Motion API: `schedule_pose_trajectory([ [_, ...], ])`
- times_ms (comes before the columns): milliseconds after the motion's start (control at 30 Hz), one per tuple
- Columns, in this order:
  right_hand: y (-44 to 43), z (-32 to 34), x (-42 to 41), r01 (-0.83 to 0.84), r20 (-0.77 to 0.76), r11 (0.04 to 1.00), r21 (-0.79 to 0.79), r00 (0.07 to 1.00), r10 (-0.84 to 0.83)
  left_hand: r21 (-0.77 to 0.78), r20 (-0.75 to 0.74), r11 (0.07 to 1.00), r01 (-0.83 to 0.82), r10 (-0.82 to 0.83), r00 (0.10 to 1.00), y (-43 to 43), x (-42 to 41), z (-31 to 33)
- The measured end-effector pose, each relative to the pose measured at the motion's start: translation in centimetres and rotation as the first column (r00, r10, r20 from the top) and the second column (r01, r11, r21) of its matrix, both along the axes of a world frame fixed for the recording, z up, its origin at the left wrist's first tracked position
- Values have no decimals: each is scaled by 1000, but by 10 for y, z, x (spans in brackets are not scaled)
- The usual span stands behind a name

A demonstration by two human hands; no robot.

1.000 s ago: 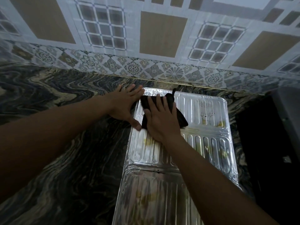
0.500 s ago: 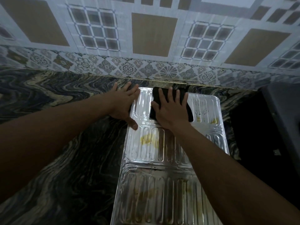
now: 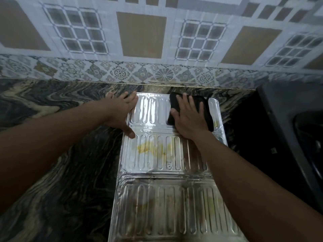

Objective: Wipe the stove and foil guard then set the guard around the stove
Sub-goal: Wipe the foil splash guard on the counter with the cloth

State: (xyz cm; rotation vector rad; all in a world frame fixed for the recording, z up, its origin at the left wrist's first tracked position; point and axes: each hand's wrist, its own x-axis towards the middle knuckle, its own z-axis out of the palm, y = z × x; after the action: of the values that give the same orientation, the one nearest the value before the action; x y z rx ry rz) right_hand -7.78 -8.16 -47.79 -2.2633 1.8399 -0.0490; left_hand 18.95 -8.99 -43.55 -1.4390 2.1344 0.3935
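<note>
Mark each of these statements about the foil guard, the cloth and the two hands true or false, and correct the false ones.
1. The right hand presses a black cloth onto the foil guard. True.
2. The left hand holds a second cloth. False: it is bare, resting flat at the guard's left edge.
3. Yellow stains show on the guard's far panel. True.
4. The guard stands upright around the stove. False: it lies flat on the marbled counter.
5. The cloth sits at the panel's near left corner. False: it is at the far right, near the wall.
</note>
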Motion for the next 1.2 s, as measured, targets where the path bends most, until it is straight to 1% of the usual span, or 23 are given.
schedule_pose_trajectory([
  [100,-3,3,-21,118,19,993,21,993,-118,16,-15,1000,-24,24,1000,-1,-1,0],
  [233,5,5,-34,272,-77,961,57,961,-267,26,-18,999,-40,41,999,1,-3,2],
  [333,23,9,-32,364,-121,926,102,928,-352,32,-11,999,-44,44,999,1,-5,5],
  [433,50,11,-30,360,-124,924,128,930,-345,46,-4,998,-51,51,999,3,-7,9],
  [567,81,7,-34,299,-95,949,101,952,-290,41,-23,997,-62,63,998,7,-8,14],
  [700,85,9,-38,310,-98,943,119,949,-300,12,-54,998,-65,65,996,17,0,11],
  [833,85,10,-32,334,-105,930,154,941,-321,40,-13,998,-48,49,999,19,2,9],
  [933,93,9,-22,249,-73,961,122,968,-242,58,-18,997,-50,52,999,17,3,10],
  [1033,103,7,7,80,-46,995,64,996,-77,51,-50,997,-49,52,997,17,7,5],
  [1100,108,7,33,-44,-16,998,50,999,44,55,-65,997,-60,63,996,17,9,4],
  [1200,119,12,61,-203,38,977,59,979,201,53,-70,995,-79,83,994,19,7,6],
])
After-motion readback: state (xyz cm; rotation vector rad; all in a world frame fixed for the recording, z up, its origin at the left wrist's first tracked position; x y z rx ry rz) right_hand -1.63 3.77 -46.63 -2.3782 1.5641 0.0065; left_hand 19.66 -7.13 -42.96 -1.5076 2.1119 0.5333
